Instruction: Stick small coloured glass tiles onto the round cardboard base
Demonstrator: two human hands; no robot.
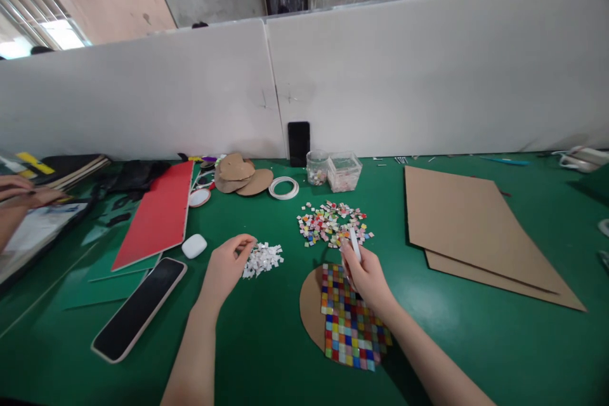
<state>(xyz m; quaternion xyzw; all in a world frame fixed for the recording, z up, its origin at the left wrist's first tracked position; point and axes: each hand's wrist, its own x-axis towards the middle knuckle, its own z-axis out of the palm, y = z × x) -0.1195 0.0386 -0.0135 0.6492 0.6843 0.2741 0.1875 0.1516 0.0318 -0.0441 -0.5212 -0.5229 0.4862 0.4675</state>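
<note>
My left hand [229, 268] is at the left edge of a pile of small white tile pieces [264, 259]. Its thumb and fingers are pinched together, and whatever may be between them is too small to make out. In my right hand [367, 276] is a white, stick-like tool [354, 245], its lower end hidden by the fingers. That hand hovers over a round cardboard disc [311, 311], largely covered with rows of colourful mosaic tiles [349, 336]. Just beyond it lie scattered colourful loose tiles [328, 223].
Clear containers [344, 172] and a black phone [299, 144] stand near the white partition. Cardboard sheets [457, 222] lie right; a red board [157, 216], a larger phone [140, 311] and a white case [194, 245] lie left. Another person's hands [23, 193] show at far left.
</note>
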